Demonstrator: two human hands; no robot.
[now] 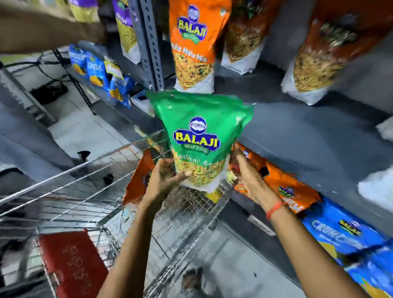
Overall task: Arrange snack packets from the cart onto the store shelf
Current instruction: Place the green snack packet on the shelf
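We see a glossy green plastic snack packet [203,134], its film crinkled and catching the light, with a clear window showing rough yellow strands. The glossy orange plastic packets [192,32] on the shelf shine the same way. The grey painted metal shelf [305,129] looks smooth and matt, its perforated metal upright [147,36] too. The bright wire metal cart [97,202] gleams, and its red plastic flap [76,271] is dull and scuffed.
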